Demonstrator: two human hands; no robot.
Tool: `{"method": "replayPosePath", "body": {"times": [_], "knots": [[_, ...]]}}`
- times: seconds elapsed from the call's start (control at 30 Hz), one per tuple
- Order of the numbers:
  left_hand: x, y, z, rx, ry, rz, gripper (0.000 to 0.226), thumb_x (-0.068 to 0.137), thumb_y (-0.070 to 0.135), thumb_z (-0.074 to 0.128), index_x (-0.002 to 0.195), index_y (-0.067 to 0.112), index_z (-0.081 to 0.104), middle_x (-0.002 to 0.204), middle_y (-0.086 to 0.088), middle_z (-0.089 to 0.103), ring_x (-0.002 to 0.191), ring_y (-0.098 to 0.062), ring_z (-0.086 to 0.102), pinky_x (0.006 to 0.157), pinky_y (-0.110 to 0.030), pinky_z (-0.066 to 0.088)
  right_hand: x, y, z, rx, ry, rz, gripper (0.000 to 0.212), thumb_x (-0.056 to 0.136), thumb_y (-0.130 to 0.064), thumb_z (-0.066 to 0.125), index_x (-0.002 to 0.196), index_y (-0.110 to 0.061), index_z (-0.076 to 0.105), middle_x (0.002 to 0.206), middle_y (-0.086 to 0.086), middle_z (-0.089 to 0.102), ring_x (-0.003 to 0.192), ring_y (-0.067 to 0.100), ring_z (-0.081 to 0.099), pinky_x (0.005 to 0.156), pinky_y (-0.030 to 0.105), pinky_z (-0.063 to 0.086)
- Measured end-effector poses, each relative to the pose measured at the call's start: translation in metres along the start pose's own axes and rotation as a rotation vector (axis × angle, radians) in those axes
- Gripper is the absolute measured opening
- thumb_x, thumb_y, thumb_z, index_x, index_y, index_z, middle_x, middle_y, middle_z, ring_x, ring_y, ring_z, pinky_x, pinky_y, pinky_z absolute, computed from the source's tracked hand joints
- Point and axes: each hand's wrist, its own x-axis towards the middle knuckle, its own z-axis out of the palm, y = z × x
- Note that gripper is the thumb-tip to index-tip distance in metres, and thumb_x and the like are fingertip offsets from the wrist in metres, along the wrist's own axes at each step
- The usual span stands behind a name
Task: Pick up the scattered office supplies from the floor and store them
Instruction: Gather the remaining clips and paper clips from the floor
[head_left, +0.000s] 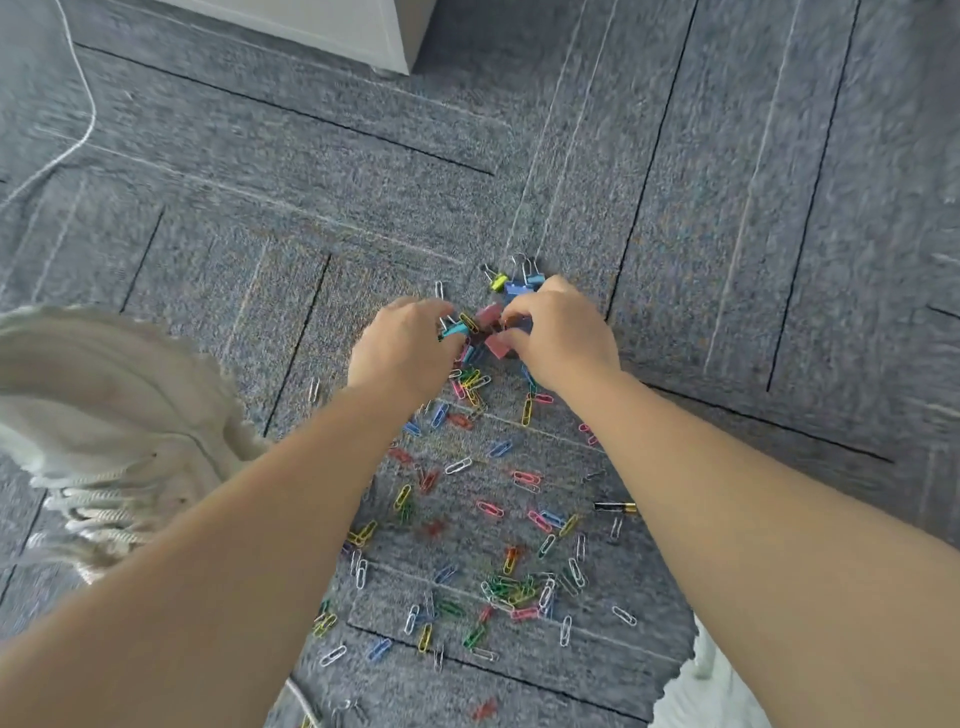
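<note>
Paper clips of coloured plastic-coated and bare wire (488, 509) lie scattered over the grey carpet-tile floor (727, 208), mostly in the near middle between the person's two forearms, with a denser knot of green, yellow and white ones nearer the camera. At the far left a thin white cable (85, 98) curves across the carpet. Below it, a cream knitted fabric with a fringed edge (104, 415) fills the left side. Far off at the top stands the corner of a white cabinet (337, 26). Right of the fabric, the left hand (402, 348) reaches down into a small heap of clips, its fingers curled and gripping a teal binder clip (456, 329) with wire handles. Just beside it, touching the heap, the right hand (563, 338) has thumb and forefinger bent together, pinching a pink binder clip (498, 345); a second pink one (490, 313) sits just beyond it. Farther away, a yellow binder clip (498, 282) and blue binder clips (519, 287) rest on the carpet with their wire handles pointing away. Near the right forearm lies a small black and gold cylinder (615, 507), too blurred to identify. At the near right corner shows a patch of white fabric (701, 691).
</note>
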Motion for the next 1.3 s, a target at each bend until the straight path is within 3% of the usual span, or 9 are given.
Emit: {"method": "replayPosePath", "body": {"times": [0.23,0.4,0.53,0.6,0.8,1.0,1.1,1.2,1.3], "knots": [[0.003,0.001,0.007,-0.004,-0.01,-0.038,0.037,0.091,0.032,0.069,0.126,0.024,0.066,0.116,-0.003,0.066,0.087,-0.025,0.066,0.081,-0.043,0.058,-0.018,0.008,0.004,0.553,0.3,0.175,0.012,0.089,-0.032,0.07,0.092,-0.022,0.076,0.091,0.002,0.065,0.078,0.016,0.055,0.074,0.03,0.045],[0.008,0.005,0.012,0.033,0.021,-0.005,0.026,0.093,0.027,0.067,0.116,0.016,0.069,0.118,-0.008,0.058,0.101,-0.028,0.059,0.089,-0.038,0.051,-0.022,0.011,-0.002,0.961,0.252,0.424,0.017,0.096,-0.026,0.061,0.079,-0.022,0.066,0.078,-0.001,0.063,0.071,0.014,0.057,0.067,0.034,0.049],[0.009,0.003,0.017,0.053,0.006,0.045,0.027,0.096,0.029,0.061,0.118,0.015,0.064,0.123,-0.009,0.048,0.113,-0.026,0.05,0.1,-0.038,0.045,-0.024,0.009,-0.001,1.329,0.135,0.606,0.019,0.099,-0.015,0.046,0.094,-0.013,0.064,0.098,0.01,0.071,0.074,0.019,0.068,0.071,0.036,0.053],[0.009,0.002,0.017,0.063,-0.005,0.071,0.028,0.097,0.031,0.058,0.119,0.014,0.062,0.124,-0.009,0.046,0.117,-0.026,0.046,0.103,-0.038,0.04,-0.026,0.009,-0.001,1.473,0.072,0.642,0.023,0.099,-0.017,0.042,0.096,-0.012,0.064,0.087,0.007,0.072,0.074,0.021,0.066,0.076,0.037,0.052],[0.017,0.007,0.012,0.086,-0.031,0.091,0.036,0.096,0.044,0.056,0.12,0.017,0.056,0.129,-0.009,0.045,0.123,-0.027,0.038,0.107,-0.04,0.033,-0.027,0.01,-0.006,1.787,-0.019,0.638,0.004,0.096,-0.012,0.058,0.095,-0.008,0.059,0.083,0.008,0.063,0.069,0.019,0.064,0.066,0.033,0.057],[0.022,0.011,0.002,-0.076,0.062,0.155,0.012,0.098,0.024,0.053,0.101,0.017,0.044,0.099,-0.002,0.057,0.089,-0.02,0.053,0.084,-0.038,0.05,-0.025,0.017,-0.016,1.934,-0.082,0.606,0.021,0.095,-0.002,0.051,0.113,-0.009,0.061,0.091,0.014,0.056,0.071,0.019,0.055,0.067,0.035,0.057],[0.023,0.016,0.001,-0.189,0.037,0.133,0.009,0.098,0.013,0.047,0.106,0.016,0.05,0.096,-0.002,0.061,0.081,-0.018,0.062,0.074,-0.036,0.057,-0.026,0.02,-0.018,1.912,-0.111,0.616,0.014,0.097,-0.019,0.049,0.1,-0.008,0.058,0.093,0.014,0.056,0.078,0.026,0.059,0.072,0.04,0.057],[0.022,0.02,0.005,-0.187,0.007,0.123,0.019,0.096,0.012,0.049,0.111,0.014,0.06,0.1,0.0,0.065,0.074,-0.01,0.059,0.063,-0.02,0.048,-0.025,0.023,-0.016,1.952,-0.124,0.629,0.026,0.097,-0.036,0.046,0.094,-0.011,0.053,0.095,0.015,0.063,0.087,0.034,0.064,0.08,0.044,0.056],[0.02,0.027,0.005,-0.283,-0.048,0.029,0.018,0.094,0.011,0.049,0.091,0.018,0.065,0.085,0.002,0.066,0.058,-0.008,0.053,0.052,-0.021,0.044,-0.024,0.026,-0.017,1.961,-0.128,0.636,0.035,0.098,-0.045,0.046,0.092,-0.012,0.054,0.098,0.016,0.065,0.086,0.035,0.065,0.081,0.044,0.055]]}}
